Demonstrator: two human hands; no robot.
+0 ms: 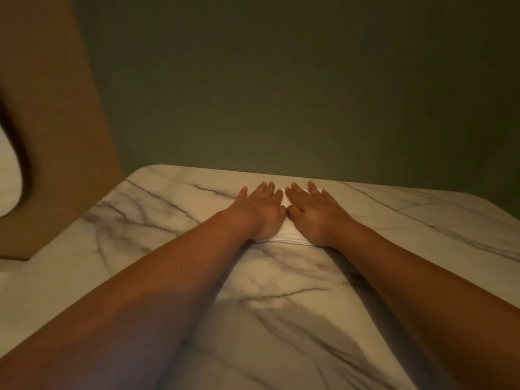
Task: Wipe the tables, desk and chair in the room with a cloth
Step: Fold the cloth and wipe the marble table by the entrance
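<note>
A white marble-patterned table (157, 209) with dark veins fills the lower view. A folded white cloth (287, 235) lies flat on it near the far edge, mostly hidden under my hands. My left hand (260, 212) presses on the cloth's left half with straight fingers. My right hand (315, 213) presses on the right half, fingers straight and spread, thumb beside my left thumb. Both arms stretch forward over the tabletop.
A dark green wall (281, 94) stands right behind the table's far edge. A brown panel (56, 122) rises at the left, beside the table's rounded far-left corner. The room is dim.
</note>
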